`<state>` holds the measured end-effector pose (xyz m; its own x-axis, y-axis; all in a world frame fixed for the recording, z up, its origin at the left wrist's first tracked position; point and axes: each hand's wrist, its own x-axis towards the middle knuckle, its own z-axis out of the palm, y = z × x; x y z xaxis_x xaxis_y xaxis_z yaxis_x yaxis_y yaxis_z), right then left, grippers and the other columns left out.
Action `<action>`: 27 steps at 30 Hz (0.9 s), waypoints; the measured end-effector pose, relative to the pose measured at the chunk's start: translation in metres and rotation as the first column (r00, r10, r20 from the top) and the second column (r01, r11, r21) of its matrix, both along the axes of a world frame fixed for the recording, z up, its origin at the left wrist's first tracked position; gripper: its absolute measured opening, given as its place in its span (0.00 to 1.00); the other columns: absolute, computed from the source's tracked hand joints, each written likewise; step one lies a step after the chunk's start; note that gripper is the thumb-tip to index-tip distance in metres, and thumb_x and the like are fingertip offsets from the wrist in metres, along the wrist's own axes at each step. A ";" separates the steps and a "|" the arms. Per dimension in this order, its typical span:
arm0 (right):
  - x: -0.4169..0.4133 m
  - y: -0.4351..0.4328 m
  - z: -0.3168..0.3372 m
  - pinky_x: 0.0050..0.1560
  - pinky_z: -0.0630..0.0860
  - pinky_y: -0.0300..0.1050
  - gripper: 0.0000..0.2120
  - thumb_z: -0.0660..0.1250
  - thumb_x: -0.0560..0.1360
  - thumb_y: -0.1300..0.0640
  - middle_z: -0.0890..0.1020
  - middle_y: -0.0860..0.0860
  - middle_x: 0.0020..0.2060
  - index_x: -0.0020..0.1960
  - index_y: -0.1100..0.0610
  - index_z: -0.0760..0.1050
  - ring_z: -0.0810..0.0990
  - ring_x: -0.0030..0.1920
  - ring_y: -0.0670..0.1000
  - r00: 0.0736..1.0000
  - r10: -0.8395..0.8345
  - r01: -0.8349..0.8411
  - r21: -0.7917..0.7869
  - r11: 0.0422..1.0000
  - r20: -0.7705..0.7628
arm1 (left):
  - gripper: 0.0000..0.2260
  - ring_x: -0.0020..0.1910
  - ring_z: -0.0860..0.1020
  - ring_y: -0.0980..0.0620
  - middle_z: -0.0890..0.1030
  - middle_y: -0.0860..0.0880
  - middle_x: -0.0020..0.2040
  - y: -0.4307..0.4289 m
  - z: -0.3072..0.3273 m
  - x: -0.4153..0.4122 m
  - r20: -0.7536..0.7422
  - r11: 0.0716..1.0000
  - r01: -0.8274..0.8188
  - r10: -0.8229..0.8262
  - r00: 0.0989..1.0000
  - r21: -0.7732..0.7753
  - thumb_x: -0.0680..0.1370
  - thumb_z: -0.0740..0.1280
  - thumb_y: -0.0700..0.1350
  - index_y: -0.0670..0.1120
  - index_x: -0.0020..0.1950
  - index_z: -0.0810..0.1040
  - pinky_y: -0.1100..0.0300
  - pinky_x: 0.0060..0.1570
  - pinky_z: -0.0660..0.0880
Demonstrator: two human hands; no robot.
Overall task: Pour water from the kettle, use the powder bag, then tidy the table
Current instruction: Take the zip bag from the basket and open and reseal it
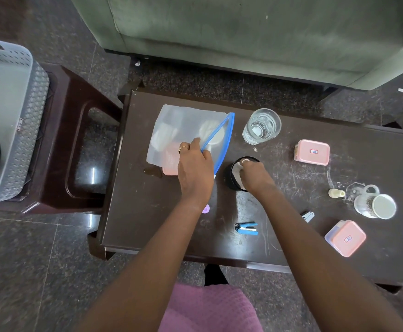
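Head view, powder bag [186, 130] under left hand [194, 167]

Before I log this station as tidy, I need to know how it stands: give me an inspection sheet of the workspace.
Surface: dark table, scratched, with pale smears and a small wet patch by the bag.
Job's things: clear bag with blue zip lying flat, mouth held open; black tub of white powder; glass of water upright.
Clutter: two pink-lidded boxes, tipped mug, small bottle, blue stapler.
Grips: left hand pinches the bag's zip edge; right hand has its fingertips in the tub, what it holds hidden.
Cables: nothing seen.
Surroundings: grey basket on a brown stool, green sofa behind.
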<state>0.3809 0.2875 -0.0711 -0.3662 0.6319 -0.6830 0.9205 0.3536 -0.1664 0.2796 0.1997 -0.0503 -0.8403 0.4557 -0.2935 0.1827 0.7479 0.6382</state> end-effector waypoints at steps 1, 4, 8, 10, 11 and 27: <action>0.000 0.001 0.000 0.46 0.72 0.49 0.13 0.57 0.77 0.66 0.75 0.65 0.57 0.61 0.63 0.70 0.77 0.54 0.65 1.000 -0.008 0.008 -0.010 1.000 0.005 | 0.16 0.41 0.70 0.51 0.74 0.44 0.55 0.000 0.000 0.000 0.005 1.000 0.000 0.000 1.000 0.002 0.80 0.57 0.42 0.45 0.67 0.71 0.58 0.45 0.72; -0.001 0.001 0.002 0.46 0.73 0.49 0.12 0.61 0.77 0.64 0.74 0.65 0.58 0.59 0.64 0.70 0.77 0.54 0.65 0.999 -0.041 0.041 0.008 0.999 0.017 | 0.16 0.40 0.70 0.51 0.74 0.44 0.54 0.001 0.000 0.002 0.004 1.000 0.011 -0.011 1.000 0.001 0.80 0.57 0.42 0.44 0.67 0.71 0.57 0.46 0.74; -0.001 -0.001 0.006 0.51 0.74 0.52 0.13 0.59 0.76 0.64 0.75 0.62 0.57 0.60 0.63 0.70 0.77 0.57 0.64 0.995 -0.055 0.036 0.219 0.975 0.079 | 0.16 0.40 0.70 0.53 0.74 0.44 0.55 0.002 0.000 0.001 -0.004 1.000 0.010 -0.010 1.000 -0.003 0.80 0.58 0.42 0.44 0.67 0.71 0.60 0.44 0.73; 0.000 -0.002 0.005 0.50 0.74 0.52 0.14 0.58 0.77 0.65 0.76 0.61 0.56 0.61 0.63 0.70 0.78 0.56 0.63 0.993 -0.038 0.002 0.299 0.954 0.115 | 0.16 0.41 0.71 0.53 0.74 0.44 0.55 0.002 0.002 0.001 -0.001 1.000 0.006 -0.006 1.000 -0.004 0.80 0.58 0.42 0.44 0.67 0.71 0.58 0.47 0.76; 0.000 -0.003 0.003 0.49 0.74 0.52 0.14 0.58 0.77 0.65 0.76 0.60 0.56 0.62 0.63 0.69 0.78 0.56 0.62 0.991 -0.030 -0.012 0.316 0.949 0.128 | 0.16 0.41 0.70 0.53 0.74 0.44 0.55 0.002 0.002 0.001 -0.002 1.000 0.007 -0.007 1.000 -0.004 0.80 0.58 0.42 0.44 0.67 0.70 0.58 0.48 0.76; 0.005 -0.004 0.007 0.41 0.69 0.47 0.07 0.63 0.77 0.60 0.81 0.59 0.49 0.53 0.61 0.74 0.80 0.51 0.64 0.997 -0.019 -0.016 0.409 0.912 0.080 | 0.16 0.45 0.77 0.49 0.75 0.44 0.56 -0.004 0.008 -0.003 -0.016 1.000 -0.005 0.005 1.000 0.008 0.80 0.60 0.43 0.45 0.68 0.71 0.57 0.49 0.77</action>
